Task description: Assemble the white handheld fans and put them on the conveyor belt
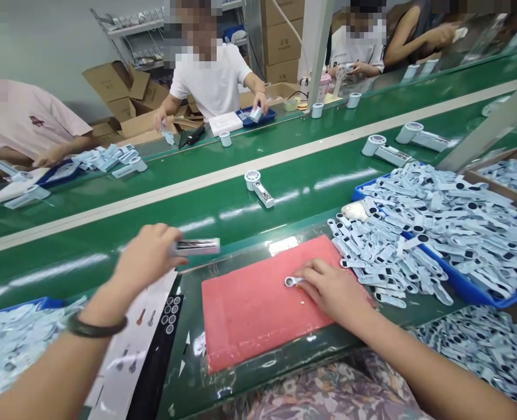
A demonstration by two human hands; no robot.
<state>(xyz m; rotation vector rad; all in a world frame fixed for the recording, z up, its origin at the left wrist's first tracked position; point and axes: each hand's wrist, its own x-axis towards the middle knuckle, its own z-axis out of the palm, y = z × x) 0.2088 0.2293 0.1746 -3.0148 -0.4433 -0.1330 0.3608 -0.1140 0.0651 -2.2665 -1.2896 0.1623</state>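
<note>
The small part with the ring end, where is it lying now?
In the head view the ring-ended part lies on the pink mat, right of centre, under the fingertips of the right hand, beside the heap of pale parts.

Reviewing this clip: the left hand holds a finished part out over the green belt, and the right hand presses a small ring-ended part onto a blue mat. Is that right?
Not quite: the mat is red, not blue, as the head view shows. The rest holds: the left hand holds a finished part over the green belt, and the right hand presses a small ring-ended part onto the mat.

left hand [147, 259]: arm stretched forward, fingers closed in a grip
right hand [334, 289]: palm down, fingers curled in a grip
</note>
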